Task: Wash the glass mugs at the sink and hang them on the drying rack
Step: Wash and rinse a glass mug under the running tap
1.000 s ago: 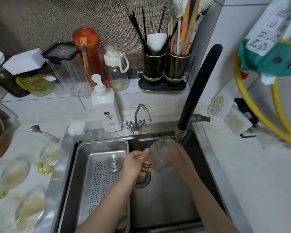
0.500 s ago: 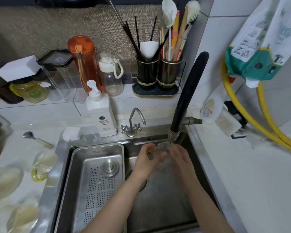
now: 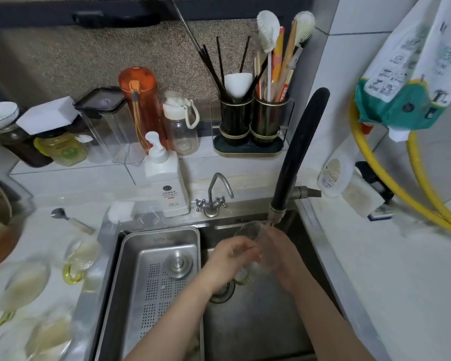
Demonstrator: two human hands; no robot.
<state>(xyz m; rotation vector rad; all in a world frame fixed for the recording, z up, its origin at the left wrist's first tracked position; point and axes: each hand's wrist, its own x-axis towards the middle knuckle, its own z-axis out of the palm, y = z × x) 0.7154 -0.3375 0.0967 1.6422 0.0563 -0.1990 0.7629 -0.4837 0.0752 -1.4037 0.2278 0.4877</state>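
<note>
Rinsing step: one glass mug (image 3: 255, 246) held under the spout of the black faucet (image 3: 297, 162), over the right basin of the sink (image 3: 258, 321), at about 6 o'clock from the spout tip.
Left hand (image 3: 229, 259): closed around the mug's near side, fingers curled over the wall — the yellow-green handle shows just below it.
Right hand (image 3: 281, 254): wrapped on the far side of the same mug, at 3 o'clock from the left hand.
Water: flow cannot be told from this view (the glass blurs whatever stream there is).
Waiting mugs (image 3: 81, 259): several more lie on the wet counter (image 3: 44, 230) at 9 o'clock from the sink, yellow-green handles visible; they look unwashed, judging by their cloudy look.
Strainer tray (image 3: 162, 269): sits in the left half of the sink, holding no mug.
Drying rack: not in view.
Progress: early — no mug is seen hung, so this mug's rinse, its hanging, and the whole counter batch seem left to do.
</note>
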